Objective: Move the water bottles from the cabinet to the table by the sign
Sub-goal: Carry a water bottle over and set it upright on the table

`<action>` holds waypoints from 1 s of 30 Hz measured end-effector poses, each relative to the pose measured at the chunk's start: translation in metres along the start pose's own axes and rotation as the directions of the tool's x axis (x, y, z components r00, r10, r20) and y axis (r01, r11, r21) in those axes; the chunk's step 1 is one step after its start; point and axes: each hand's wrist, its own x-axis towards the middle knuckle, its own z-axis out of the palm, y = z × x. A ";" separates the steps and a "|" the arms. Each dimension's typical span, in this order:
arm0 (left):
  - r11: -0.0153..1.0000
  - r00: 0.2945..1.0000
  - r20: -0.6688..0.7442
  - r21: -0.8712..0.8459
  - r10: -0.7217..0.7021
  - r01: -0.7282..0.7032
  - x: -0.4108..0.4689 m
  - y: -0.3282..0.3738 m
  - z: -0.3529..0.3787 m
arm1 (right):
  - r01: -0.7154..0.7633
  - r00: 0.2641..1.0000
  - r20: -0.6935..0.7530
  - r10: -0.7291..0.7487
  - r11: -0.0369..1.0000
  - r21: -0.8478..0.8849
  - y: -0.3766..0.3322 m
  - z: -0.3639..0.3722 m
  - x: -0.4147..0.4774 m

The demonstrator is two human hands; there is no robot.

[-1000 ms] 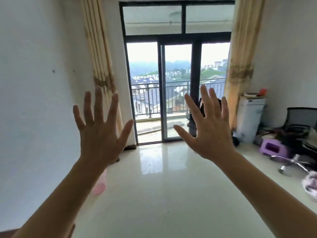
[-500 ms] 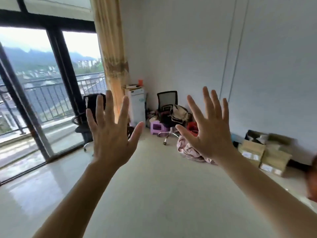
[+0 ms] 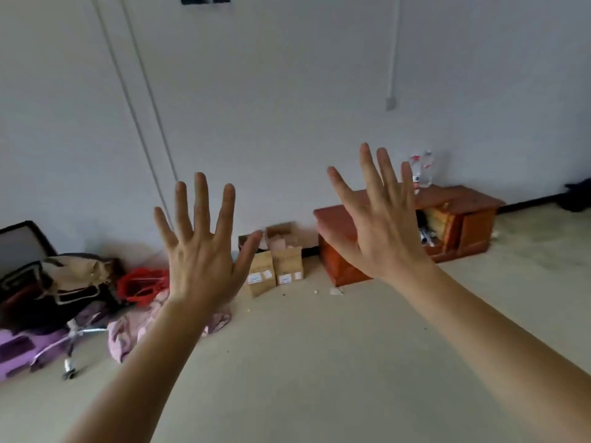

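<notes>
The person is holding the left hand (image 3: 201,260) and right hand (image 3: 380,231) up, fingers spread, empty. The water bottles (image 3: 422,169) are standing on the cabinet (image 3: 463,198) beyond the right hand; approaching first, then gripping each mid-body, seems wisest

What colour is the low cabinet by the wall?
The cabinet is reddish-brown wood, best seen in the head view.
</notes>
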 end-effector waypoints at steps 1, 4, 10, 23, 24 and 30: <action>0.997 0.999 -0.004 -0.053 0.053 -0.054 0.021 0.019 0.029 | -0.038 0.999 0.011 0.038 0.997 -0.064 0.027 0.006 -0.006; 0.974 0.984 0.033 -0.157 0.173 -0.166 0.065 0.073 0.098 | -0.154 0.986 0.035 0.164 0.967 -0.204 0.096 0.024 -0.028; 0.922 0.946 0.063 -0.252 0.319 -0.294 0.140 0.181 0.236 | -0.248 0.960 0.040 0.278 0.907 -0.341 0.227 0.098 -0.062; 0.934 0.959 0.063 -0.252 0.277 -0.254 0.351 0.262 0.440 | -0.268 0.938 0.130 0.321 0.910 -0.316 0.432 0.314 0.051; 0.935 0.961 0.061 -0.256 0.268 -0.244 0.366 0.264 0.459 | -0.268 0.937 0.131 0.323 0.909 -0.319 0.444 0.335 0.058; 0.935 0.962 0.085 -0.269 0.261 -0.230 0.459 0.285 0.603 | -0.266 0.925 0.163 0.343 0.892 -0.366 0.527 0.468 0.099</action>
